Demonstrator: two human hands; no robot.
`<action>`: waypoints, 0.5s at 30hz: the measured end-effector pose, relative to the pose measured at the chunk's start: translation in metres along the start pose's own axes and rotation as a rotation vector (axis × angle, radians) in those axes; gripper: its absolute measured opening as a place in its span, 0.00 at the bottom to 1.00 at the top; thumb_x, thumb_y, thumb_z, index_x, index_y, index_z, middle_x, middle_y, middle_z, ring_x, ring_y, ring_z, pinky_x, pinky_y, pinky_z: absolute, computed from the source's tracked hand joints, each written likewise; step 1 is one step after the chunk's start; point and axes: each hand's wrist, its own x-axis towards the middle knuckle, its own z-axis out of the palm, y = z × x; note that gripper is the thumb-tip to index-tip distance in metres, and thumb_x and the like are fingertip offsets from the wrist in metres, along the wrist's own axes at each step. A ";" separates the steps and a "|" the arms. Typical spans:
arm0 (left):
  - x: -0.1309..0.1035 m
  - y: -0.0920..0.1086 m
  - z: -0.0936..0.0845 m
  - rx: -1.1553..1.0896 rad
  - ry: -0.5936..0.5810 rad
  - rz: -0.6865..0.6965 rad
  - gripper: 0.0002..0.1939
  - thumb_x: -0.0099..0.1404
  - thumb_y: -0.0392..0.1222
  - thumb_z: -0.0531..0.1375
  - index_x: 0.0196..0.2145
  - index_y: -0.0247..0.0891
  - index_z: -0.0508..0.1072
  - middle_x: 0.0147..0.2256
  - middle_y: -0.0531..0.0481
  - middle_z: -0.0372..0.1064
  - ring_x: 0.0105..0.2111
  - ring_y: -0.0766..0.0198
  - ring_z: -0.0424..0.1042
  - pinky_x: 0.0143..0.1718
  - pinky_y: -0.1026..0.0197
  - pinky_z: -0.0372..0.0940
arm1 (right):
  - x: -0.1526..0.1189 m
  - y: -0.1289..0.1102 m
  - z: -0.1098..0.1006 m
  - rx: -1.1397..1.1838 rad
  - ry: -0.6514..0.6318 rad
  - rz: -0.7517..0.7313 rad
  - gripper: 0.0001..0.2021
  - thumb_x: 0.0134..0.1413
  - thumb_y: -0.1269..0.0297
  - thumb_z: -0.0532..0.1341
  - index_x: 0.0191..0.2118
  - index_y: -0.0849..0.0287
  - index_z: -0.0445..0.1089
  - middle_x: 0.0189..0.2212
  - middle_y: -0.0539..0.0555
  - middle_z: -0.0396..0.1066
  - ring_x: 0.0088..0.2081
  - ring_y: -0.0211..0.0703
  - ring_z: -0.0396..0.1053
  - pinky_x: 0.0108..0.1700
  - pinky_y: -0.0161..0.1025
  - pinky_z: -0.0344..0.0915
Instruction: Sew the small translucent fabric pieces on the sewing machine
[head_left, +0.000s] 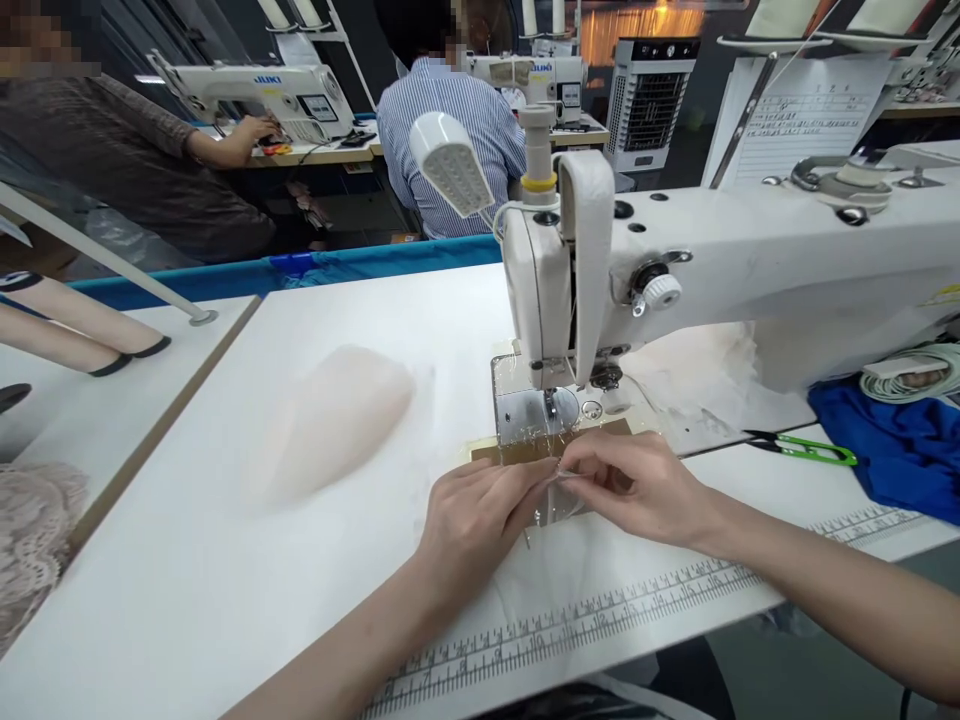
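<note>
In the head view my left hand point(480, 505) rests low in front of the sewing machine point(551, 290), its fingers pressed together on a thin, sheer piece of material point(556, 500). My right hand point(637, 485) pinches the same material just to the right, fingertips touching those of my left. Both hands are just below the needle plate point(517, 415) and presser foot point(551, 402). The exact edges of the sheer piece are hard to make out. A pale, curved fabric piece point(349, 415) lies on the white table to the left.
Green-handled snips point(814, 450) and blue cloth point(885, 450) lie at the right. Whitish fabric point(697, 375) is under the machine arm. A ruler strip point(577, 630) runs along the front edge. Lace point(37, 540) sits far left. Two people work beyond the table.
</note>
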 end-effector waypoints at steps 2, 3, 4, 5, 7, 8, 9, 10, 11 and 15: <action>0.000 0.000 0.000 0.005 0.015 0.009 0.02 0.65 0.35 0.58 0.36 0.35 0.71 0.21 0.57 0.70 0.18 0.73 0.65 0.20 0.68 0.58 | 0.000 0.000 0.000 0.011 0.001 0.017 0.03 0.58 0.70 0.58 0.39 0.60 0.67 0.23 0.46 0.64 0.23 0.31 0.61 0.23 0.29 0.59; 0.001 0.000 -0.001 0.011 0.022 0.014 0.01 0.65 0.35 0.58 0.36 0.36 0.70 0.20 0.57 0.70 0.17 0.73 0.64 0.19 0.68 0.57 | 0.000 0.000 0.000 0.015 -0.002 0.025 0.04 0.58 0.71 0.58 0.39 0.61 0.67 0.23 0.46 0.64 0.23 0.30 0.60 0.23 0.29 0.59; 0.001 0.001 -0.001 0.016 0.030 0.019 0.01 0.66 0.35 0.58 0.35 0.36 0.70 0.19 0.58 0.69 0.17 0.74 0.63 0.19 0.68 0.56 | 0.000 0.001 0.000 0.017 -0.006 0.027 0.04 0.58 0.70 0.59 0.40 0.61 0.67 0.23 0.46 0.64 0.23 0.30 0.60 0.23 0.29 0.59; 0.001 0.001 -0.001 0.018 0.038 0.023 0.01 0.65 0.35 0.58 0.34 0.36 0.70 0.19 0.58 0.68 0.16 0.74 0.61 0.19 0.68 0.55 | 0.000 0.000 0.000 0.016 -0.012 0.025 0.04 0.58 0.70 0.59 0.40 0.61 0.67 0.23 0.46 0.64 0.23 0.30 0.60 0.23 0.29 0.59; 0.001 0.002 -0.001 0.020 0.048 0.024 0.02 0.65 0.34 0.58 0.33 0.36 0.69 0.18 0.59 0.66 0.15 0.74 0.59 0.18 0.68 0.54 | 0.000 0.000 0.000 0.011 -0.024 0.016 0.04 0.58 0.70 0.58 0.39 0.61 0.67 0.24 0.46 0.64 0.23 0.30 0.60 0.23 0.29 0.59; 0.002 0.003 -0.001 0.019 0.053 0.026 0.02 0.65 0.34 0.58 0.33 0.37 0.69 0.17 0.60 0.65 0.15 0.74 0.59 0.18 0.68 0.53 | 0.000 -0.001 0.000 0.008 -0.029 0.015 0.03 0.58 0.70 0.58 0.39 0.61 0.67 0.24 0.46 0.64 0.23 0.30 0.60 0.23 0.29 0.59; 0.002 0.003 -0.001 0.019 0.054 0.027 0.02 0.65 0.34 0.58 0.33 0.37 0.68 0.17 0.60 0.64 0.15 0.74 0.58 0.17 0.68 0.53 | 0.000 -0.001 0.000 0.005 -0.034 0.018 0.03 0.58 0.70 0.58 0.38 0.61 0.67 0.23 0.46 0.63 0.23 0.29 0.59 0.23 0.29 0.59; 0.002 0.003 -0.001 0.019 0.054 0.029 0.02 0.65 0.34 0.58 0.33 0.37 0.68 0.16 0.61 0.63 0.15 0.74 0.57 0.17 0.68 0.53 | 0.000 -0.001 0.000 0.003 -0.040 0.022 0.03 0.58 0.70 0.57 0.38 0.62 0.67 0.23 0.46 0.63 0.22 0.29 0.59 0.23 0.29 0.59; 0.002 0.003 -0.001 0.017 0.054 0.032 0.03 0.65 0.34 0.58 0.33 0.37 0.68 0.16 0.61 0.62 0.15 0.74 0.57 0.17 0.68 0.53 | 0.000 -0.001 0.000 0.003 -0.045 0.024 0.03 0.58 0.70 0.57 0.38 0.62 0.67 0.23 0.46 0.63 0.22 0.29 0.59 0.23 0.29 0.59; 0.001 0.003 0.000 0.004 0.061 0.033 0.03 0.65 0.33 0.59 0.32 0.37 0.68 0.16 0.61 0.62 0.15 0.74 0.56 0.17 0.69 0.52 | -0.001 0.000 0.000 -0.016 -0.051 -0.008 0.05 0.59 0.70 0.56 0.40 0.62 0.67 0.23 0.46 0.65 0.22 0.30 0.60 0.22 0.30 0.59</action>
